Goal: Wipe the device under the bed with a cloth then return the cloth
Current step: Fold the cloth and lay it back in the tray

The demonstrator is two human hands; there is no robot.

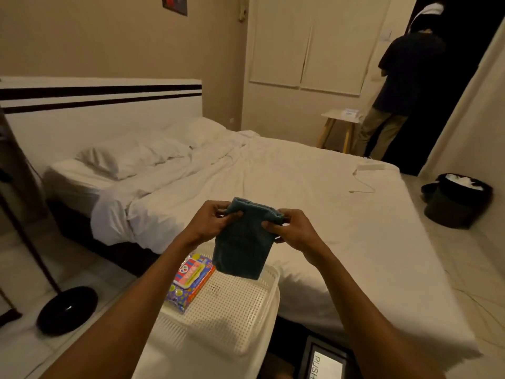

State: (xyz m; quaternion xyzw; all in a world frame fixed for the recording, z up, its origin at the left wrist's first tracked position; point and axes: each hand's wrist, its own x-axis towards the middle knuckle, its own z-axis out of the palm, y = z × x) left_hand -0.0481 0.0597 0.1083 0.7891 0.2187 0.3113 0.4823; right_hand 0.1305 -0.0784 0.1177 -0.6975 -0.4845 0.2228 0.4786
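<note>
A folded cloth (241, 242) is pinched at its top corners by the left hand (211, 222) and right hand (291, 231), held hanging above the tray (229, 310) beside the bed (300, 187), apparently for folding or unfolding.

Dim warm indoor light, soft focus, wide-angle bending at the edges.

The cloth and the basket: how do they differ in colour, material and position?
The cloth is dark teal; the basket is white. The cloth is soft and folded; the basket is rigid, with perforated walls. The cloth hangs from both hands, left hand and right hand, above the basket, which rests below.
</note>
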